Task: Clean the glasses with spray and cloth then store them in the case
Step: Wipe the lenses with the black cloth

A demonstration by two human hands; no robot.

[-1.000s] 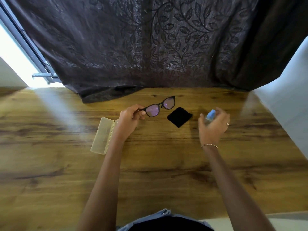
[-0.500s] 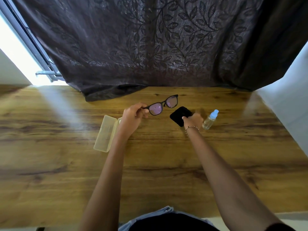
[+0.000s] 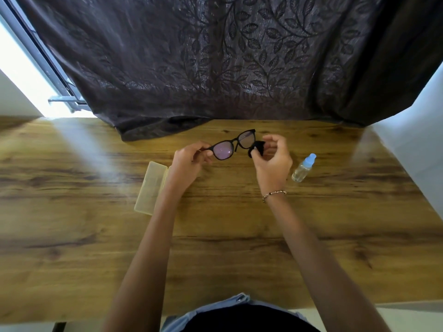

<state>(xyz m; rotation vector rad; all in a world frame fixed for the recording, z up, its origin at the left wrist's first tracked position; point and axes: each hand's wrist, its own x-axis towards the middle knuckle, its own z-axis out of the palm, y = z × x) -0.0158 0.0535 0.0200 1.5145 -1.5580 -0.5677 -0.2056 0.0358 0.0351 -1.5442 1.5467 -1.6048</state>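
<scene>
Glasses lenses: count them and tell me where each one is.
2. The nearer lens is next to the left hand, which pinches the glasses by the frame; the farther lens is beside the black cloth held in the right hand. Neither is hidden.

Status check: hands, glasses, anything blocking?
Left hand pinches glasses at frame corner. Right hand holds cloth beside one lens. Spray bottle aside, nothing blocking.

No text, label, brand, number or sign can be read on anything in view.
</scene>
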